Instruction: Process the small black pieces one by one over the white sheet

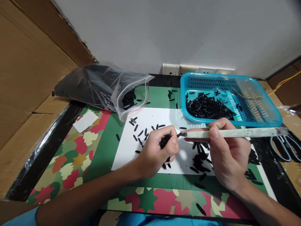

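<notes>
My left hand [162, 147] is closed around a bunch of small, slim black pieces [165, 141]. One dark piece pokes out between its thumb and forefinger. My right hand [225, 150] pinches a long, whitish pen-shaped tool [246, 132] with a dark tip, held nearly level. That tip meets the protruding piece, or comes very close to it. Beneath both hands lies a white sheet [122, 160] strewn with more loose black pieces [199, 161]. What the left palm holds is partly hidden by the fingers.
A blue plastic basket [261, 110] containing black pieces stands at the back right. An unsealed zip bag [94, 84] full of dark material lies back left. Scissors [285, 147] rest at the right. Cardboard [30, 47] walls the left side; sockets [199, 69] line the wall.
</notes>
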`<act>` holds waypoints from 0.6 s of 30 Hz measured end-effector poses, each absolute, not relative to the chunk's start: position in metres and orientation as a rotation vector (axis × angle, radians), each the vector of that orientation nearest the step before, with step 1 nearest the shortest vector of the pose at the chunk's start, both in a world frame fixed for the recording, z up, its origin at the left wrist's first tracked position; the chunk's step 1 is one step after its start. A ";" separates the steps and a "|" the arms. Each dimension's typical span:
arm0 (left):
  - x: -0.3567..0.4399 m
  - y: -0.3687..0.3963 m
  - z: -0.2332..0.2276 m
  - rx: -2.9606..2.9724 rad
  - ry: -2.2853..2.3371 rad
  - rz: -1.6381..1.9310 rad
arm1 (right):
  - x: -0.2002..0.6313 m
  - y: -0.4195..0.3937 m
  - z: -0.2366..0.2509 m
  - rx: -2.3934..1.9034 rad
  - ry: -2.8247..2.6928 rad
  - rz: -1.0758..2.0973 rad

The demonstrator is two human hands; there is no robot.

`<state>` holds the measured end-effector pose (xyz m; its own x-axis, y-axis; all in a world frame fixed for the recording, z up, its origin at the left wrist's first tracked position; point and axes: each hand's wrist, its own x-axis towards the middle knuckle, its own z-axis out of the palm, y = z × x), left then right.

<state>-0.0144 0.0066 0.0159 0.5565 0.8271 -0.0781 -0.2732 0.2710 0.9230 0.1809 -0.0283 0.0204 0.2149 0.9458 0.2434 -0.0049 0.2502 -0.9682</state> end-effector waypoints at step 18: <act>-0.010 0.001 0.014 1.224 0.809 0.852 | 0.177 -0.030 0.035 -1.131 -1.770 0.283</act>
